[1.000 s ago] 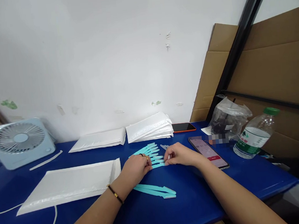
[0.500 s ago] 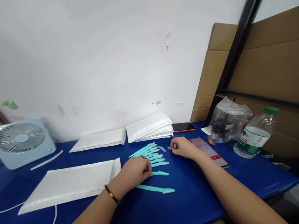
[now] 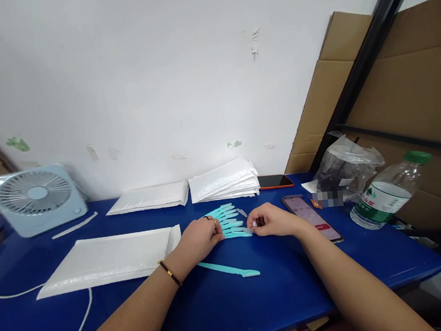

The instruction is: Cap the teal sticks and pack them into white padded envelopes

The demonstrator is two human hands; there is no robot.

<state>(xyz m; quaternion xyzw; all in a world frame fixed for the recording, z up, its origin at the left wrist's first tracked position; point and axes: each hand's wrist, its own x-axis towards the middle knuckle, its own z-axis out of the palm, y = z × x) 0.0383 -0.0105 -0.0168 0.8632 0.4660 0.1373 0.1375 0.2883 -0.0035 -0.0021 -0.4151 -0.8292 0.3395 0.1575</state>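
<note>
Several turquoise eyebrow razors (image 3: 225, 214) lie fanned out on the blue table (image 3: 295, 293). My left hand (image 3: 201, 237) is closed, its thumb and fingers pinching the handle of the nearest razor of the fan. My right hand (image 3: 270, 219) is closed in a pinch at that razor's blade end, on a small clear blade cover (image 3: 247, 230); whether the cover sits fully over the blade I cannot tell. Another clear cover (image 3: 241, 212) lies just beyond my right fingertips. One separate razor (image 3: 230, 269) rests nearer to me, its handle end partly behind my left wrist.
A white padded mailer (image 3: 108, 262) lies left, with more mailers (image 3: 224, 181) stacked by the wall. At left are a fan (image 3: 38, 198) and white cable (image 3: 80, 324). Right hold a phone (image 3: 311, 219), another phone (image 3: 275, 181), a bagged cup (image 3: 341, 169) and a bottle (image 3: 387, 191).
My left hand has brought its razor up beside the fanned ones. My right hand has moved toward me with the clear cover, to the razor's blade end. The view has shifted slightly.
</note>
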